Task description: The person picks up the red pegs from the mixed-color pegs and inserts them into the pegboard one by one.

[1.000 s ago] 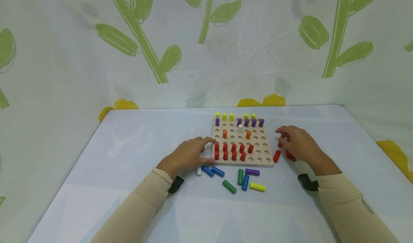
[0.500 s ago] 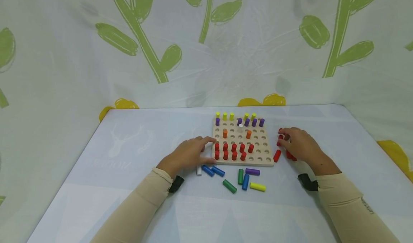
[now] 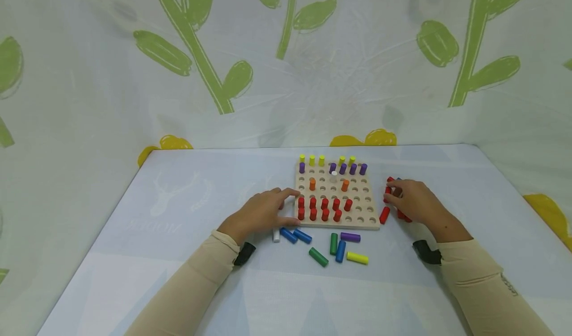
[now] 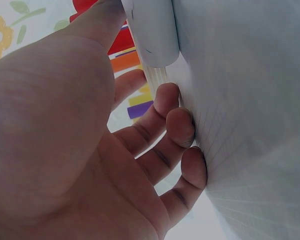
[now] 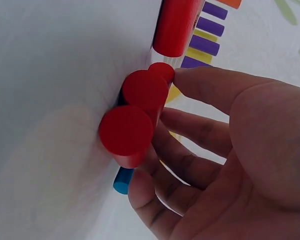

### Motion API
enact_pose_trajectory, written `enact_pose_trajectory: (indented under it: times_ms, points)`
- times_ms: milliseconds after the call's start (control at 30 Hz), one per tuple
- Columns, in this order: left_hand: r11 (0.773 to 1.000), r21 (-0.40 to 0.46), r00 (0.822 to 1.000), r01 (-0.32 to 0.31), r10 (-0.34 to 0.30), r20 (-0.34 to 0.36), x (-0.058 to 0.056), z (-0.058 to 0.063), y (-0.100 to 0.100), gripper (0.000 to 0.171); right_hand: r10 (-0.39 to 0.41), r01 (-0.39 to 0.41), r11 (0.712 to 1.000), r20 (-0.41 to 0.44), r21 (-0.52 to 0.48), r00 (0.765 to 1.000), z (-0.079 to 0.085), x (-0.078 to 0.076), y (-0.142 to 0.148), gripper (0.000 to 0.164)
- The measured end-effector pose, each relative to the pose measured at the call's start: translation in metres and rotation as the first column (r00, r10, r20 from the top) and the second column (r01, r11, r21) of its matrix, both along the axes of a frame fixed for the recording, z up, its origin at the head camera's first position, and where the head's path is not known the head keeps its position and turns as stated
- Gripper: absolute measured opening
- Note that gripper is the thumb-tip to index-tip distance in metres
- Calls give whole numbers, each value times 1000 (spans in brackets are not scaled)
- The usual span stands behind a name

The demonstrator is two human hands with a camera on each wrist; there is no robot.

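My left hand [image 3: 260,211] rests at the left side of a wooden pegboard [image 3: 363,225], with index finger and thumb apart at its edge. Several red pegs [image 3: 324,215] stand in the board's two front rows. To the right of the board, my right hand [image 3: 419,203] pinches a red peg [image 3: 387,194] between thumb and index finger, low over the table. In the right wrist view, more red pegs [image 5: 127,131] and a blue peg [image 5: 123,180] lie beside the fingers. A white peg [image 4: 152,35] lies close by the left thumb in the left wrist view.
Loose pegs lie before the board: blue [image 3: 302,235], green [image 3: 319,257], purple [image 3: 350,237] and yellow [image 3: 357,258]. Upright yellow, purple, orange and white pegs stand farther back in the board. A leaf-patterned cloth wall [image 3: 286,102] closes off the table's far side.
My right thumb and index finger have lowered and closed in on the red peg. The left hand stays at the board's edge.
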State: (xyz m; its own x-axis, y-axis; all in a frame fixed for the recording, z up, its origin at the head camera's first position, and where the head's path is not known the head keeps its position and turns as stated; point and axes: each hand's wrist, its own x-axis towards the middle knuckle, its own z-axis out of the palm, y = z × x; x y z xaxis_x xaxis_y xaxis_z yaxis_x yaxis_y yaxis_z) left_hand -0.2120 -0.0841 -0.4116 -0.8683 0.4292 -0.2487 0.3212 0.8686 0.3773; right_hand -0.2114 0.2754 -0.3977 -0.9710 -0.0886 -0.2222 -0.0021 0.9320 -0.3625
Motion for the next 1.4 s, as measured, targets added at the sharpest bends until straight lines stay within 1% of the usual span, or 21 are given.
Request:
enact_pose_trajectory:
  times_ms: [133, 400, 633, 833, 933, 1233, 1400]
  points:
    - [1000, -3, 1000, 0, 0, -2, 0, 0, 0, 80, -7, 7, 1000, 3, -21, 1000, -1, 0, 0, 52]
    - [1000, 0, 1000, -4, 4, 3, 1, 2, 0, 79, -22, 21, 998, -22, -65, 1000, -3, 0, 1, 46]
    - [1000, -2, 1000, -1, 1, -1, 0, 2, 0, 79, -19, 16, 997, -33, -75, 999, -3, -1, 0, 40]
    - [1000, 2, 1000, 4, -4, -5, 0, 1, 0, 80, -23, 22, 996, -17, -85, 1000, -3, -1, -1, 37]
    - [1000, 5, 1000, 1, -1, -1, 0, 2, 0, 80, -19, 17, 996, -22, -87, 1000, -3, -1, -1, 36]
    - [1000, 5, 1000, -5, 5, 3, 1, 1, 0, 80, -5, -2, 995, -76, -96, 997, -3, 1, -4, 49]
    - [1000, 4, 1000, -4, 4, 7, 1, 0, 0, 80, -3, -6, 994, -88, -108, 996, -1, 3, -8, 49]
